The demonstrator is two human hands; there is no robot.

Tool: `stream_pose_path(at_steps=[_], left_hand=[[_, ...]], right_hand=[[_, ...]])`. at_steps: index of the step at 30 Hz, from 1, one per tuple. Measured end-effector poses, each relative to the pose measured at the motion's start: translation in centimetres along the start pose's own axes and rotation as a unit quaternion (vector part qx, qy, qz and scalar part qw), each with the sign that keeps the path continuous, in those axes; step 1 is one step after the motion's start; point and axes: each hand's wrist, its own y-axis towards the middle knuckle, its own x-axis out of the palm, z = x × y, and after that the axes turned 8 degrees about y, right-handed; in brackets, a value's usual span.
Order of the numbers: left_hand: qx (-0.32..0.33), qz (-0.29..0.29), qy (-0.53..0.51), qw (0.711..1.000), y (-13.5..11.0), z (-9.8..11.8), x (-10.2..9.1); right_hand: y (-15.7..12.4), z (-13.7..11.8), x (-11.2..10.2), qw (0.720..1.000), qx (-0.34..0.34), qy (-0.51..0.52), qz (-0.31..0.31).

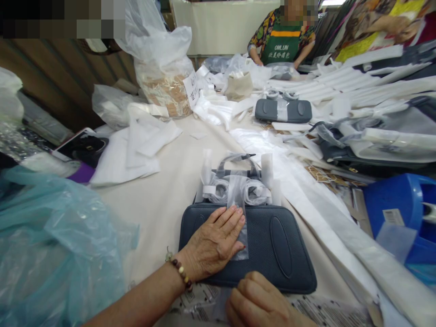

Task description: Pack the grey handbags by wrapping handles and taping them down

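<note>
Noted dark handbag point(272, 245) lying flat on the table point(163, 204), directly before the person. Observed left hand point(213, 243) spread open, palm down on its clear film strip point(243, 247), gripping nothing; right hand point(262, 302) curled at the near edge, hold not discernible. Judged best pressed evenly, smoothing film outward without creases.

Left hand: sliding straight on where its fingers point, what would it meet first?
Probably the wrapped handle fitting at the dark bag's top edge; the left hand's fingers already touch the clear strip.
</note>
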Motion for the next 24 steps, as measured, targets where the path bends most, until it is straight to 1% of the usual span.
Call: stream_pose_path(at_steps=[3, 5, 10, 13, 17, 24], left_hand=[[0.001, -0.007, -0.001, 1.000, -0.1, -0.1, 0.0], [0.000, -0.018, 0.000, 1.000, -0.3, -0.1, -0.1], [0.018, -0.080, -0.014, 0.997, -1.1, 0.0, -0.8], [0.022, -0.103, -0.045, 0.993, -1.3, -0.1, -1.0], [0.018, -0.122, -0.081, 0.989, -1.1, -0.3, -1.1], [0.028, -0.135, -0.115, 0.984, -1.4, -0.6, -1.1]], right_hand=[[1.3, 1.0, -0.2, 1.000, -0.014, 0.000, 0.004], [1.5, 2.1, -0.2, 0.999, -0.010, 0.021, 0.024], [0.6, 4.2, 0.6, 0.990, 0.074, 0.095, 0.078], [0.2, 4.6, 1.0, 0.984, 0.102, 0.109, 0.098], [0.0, 4.7, 1.6, 0.982, 0.129, 0.096, 0.104], [-0.1, 4.7, 2.1, 0.980, 0.144, 0.059, 0.121]])
